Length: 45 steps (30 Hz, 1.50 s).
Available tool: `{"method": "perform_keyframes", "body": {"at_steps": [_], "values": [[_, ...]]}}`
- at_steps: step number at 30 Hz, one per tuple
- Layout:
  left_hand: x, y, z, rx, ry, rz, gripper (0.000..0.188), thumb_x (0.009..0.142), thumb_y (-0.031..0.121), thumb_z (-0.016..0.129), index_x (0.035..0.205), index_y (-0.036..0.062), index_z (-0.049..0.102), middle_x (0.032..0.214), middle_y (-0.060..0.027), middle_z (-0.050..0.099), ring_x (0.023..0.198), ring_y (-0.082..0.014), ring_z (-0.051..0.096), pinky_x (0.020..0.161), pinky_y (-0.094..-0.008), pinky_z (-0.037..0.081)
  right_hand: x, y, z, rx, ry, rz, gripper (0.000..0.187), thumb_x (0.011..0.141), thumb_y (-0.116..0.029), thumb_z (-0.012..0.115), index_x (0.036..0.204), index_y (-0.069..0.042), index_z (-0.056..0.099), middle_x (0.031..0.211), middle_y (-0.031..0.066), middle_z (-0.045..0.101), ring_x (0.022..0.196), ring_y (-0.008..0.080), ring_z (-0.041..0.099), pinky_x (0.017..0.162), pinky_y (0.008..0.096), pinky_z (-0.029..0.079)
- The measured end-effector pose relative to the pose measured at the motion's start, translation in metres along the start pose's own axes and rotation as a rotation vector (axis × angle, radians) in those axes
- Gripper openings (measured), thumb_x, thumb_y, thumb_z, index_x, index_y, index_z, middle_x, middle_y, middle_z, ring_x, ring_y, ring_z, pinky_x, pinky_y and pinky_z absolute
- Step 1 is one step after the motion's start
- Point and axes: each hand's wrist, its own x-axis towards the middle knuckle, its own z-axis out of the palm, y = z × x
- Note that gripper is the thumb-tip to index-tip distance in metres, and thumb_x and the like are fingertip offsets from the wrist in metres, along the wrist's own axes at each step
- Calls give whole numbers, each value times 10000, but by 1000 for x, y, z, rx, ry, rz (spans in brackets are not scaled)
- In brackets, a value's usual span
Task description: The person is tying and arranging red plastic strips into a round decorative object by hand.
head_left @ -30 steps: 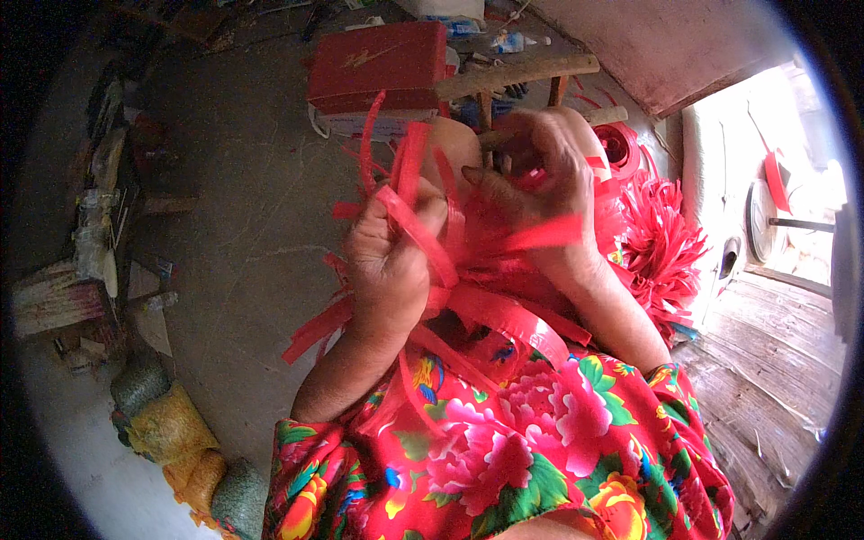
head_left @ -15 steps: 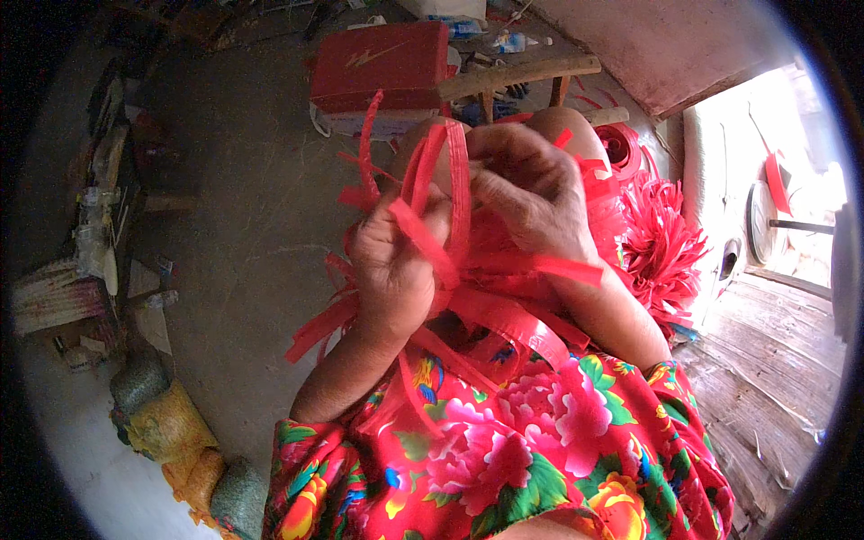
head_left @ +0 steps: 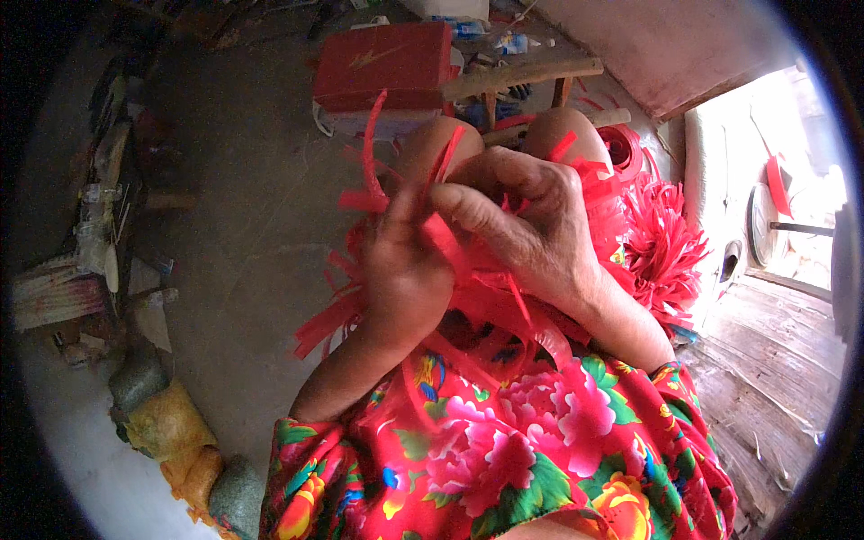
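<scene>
I sit with a bundle of red plastic ribbon strips [head_left: 490,301] over my lap and bare knees. My left hand [head_left: 405,270] grips a bunch of the strips from the left, with loose ends [head_left: 369,153] sticking up past my fingers. My right hand [head_left: 526,225] reaches over from the right, its fingers pinching strips right beside my left thumb. Both hands touch above the knees. A finished red ribbon pompom [head_left: 661,247] lies against my right side. My sleeves are red with a bright flower print.
A red box [head_left: 382,63] sits on the concrete floor ahead, next to a wooden stool [head_left: 522,76]. A red ribbon roll [head_left: 625,144] lies past my right knee. Clutter and yellow sacks [head_left: 171,432] line the left wall. A doorway with wooden planks [head_left: 774,342] opens at right.
My right hand has come down from the raised strips and moved left over my left hand. The tall red loop has been pulled down into the bundle.
</scene>
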Motion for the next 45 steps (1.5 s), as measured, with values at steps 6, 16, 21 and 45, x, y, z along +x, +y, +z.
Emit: {"method": "perform_keyframes", "body": {"at_steps": [6,16,21,45], "values": [[1,2,3,-94,-31,-18,303,897,98,698,1177,30,604,1061,-23,668,975,-118,610,856,-287,500,3,35,8,359,-71,176,159,849,-133,699,872,25,707,732,37,665,692,102,620,637,300,515],[-3,-3,0,-204,33,-74,67,937,66,643,995,38,658,906,35,653,830,-53,551,740,-230,453,0,39,-2,690,-148,449,137,891,-126,669,902,0,724,816,3,688,742,74,613,676,239,505],[-2,-3,-3,-82,31,-51,72,899,24,684,968,22,661,843,61,628,775,-31,514,692,-227,459,1,52,3,611,-109,368,147,904,-148,708,896,-2,728,806,-7,691,729,67,606,665,237,501],[-2,-8,4,-477,-7,-232,201,884,-24,688,1077,30,675,1001,33,659,912,-46,574,822,-232,483,-3,44,6,500,-54,332,173,875,-180,765,865,-10,733,767,-17,675,690,47,575,610,223,479]]}}
